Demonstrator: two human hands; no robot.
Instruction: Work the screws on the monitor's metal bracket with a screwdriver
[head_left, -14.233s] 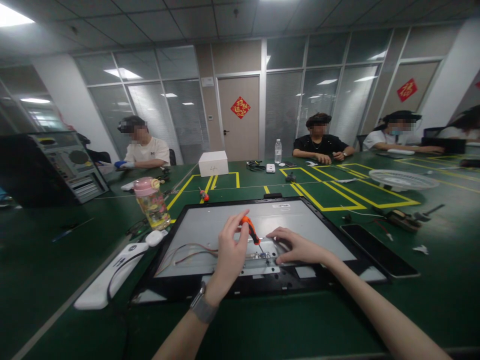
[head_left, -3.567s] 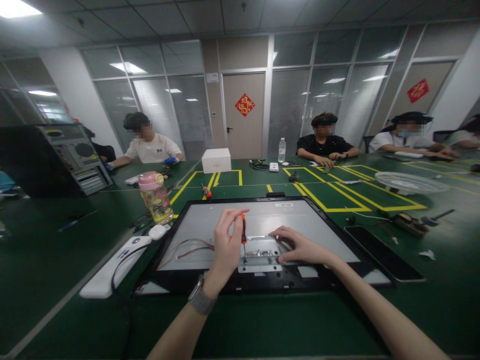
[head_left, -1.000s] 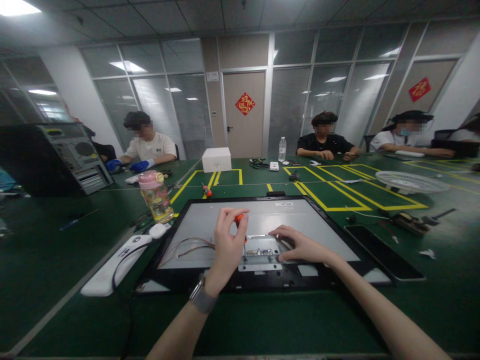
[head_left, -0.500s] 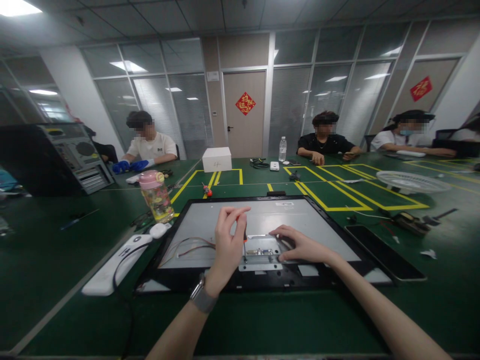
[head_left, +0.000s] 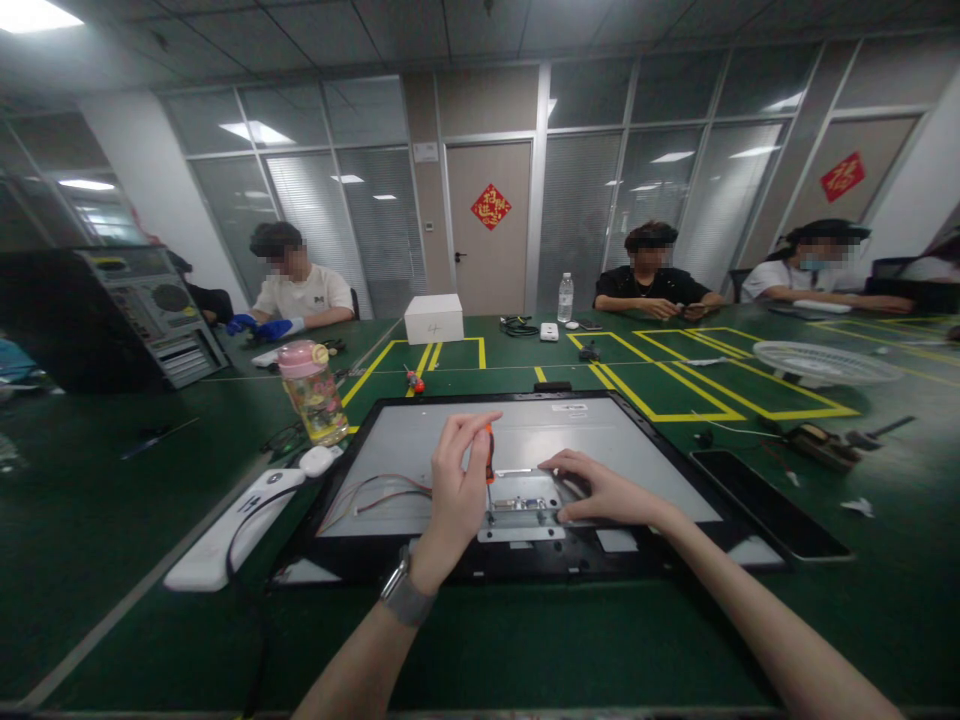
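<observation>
A screwdriver (head_left: 490,462) with an orange and black handle stands nearly upright in my left hand (head_left: 459,482), which is closed around it. Its shaft points down at the left end of a metal bracket (head_left: 519,534) that has connectors along it. My right hand (head_left: 600,492) grips the bracket's right end, thumb at the near side and fingers at the far side. Under both hands lies a flat display panel (head_left: 660,480) with a grey metal back and black frame. Thin wires (head_left: 382,482) run across the panel left of my left hand.
Left of the panel are a white power strip (head_left: 225,535) with a black cable and a pink-lidded bottle (head_left: 311,395). A black phone (head_left: 765,505) lies to the right. Farther off stand a white box (head_left: 433,320) and a computer case (head_left: 112,320). Several people sit across the table.
The screwdriver's handle has turned slightly, showing more orange. Both my hands stay in nearly the same place. Across the table, the hands of the person in black have come together.
</observation>
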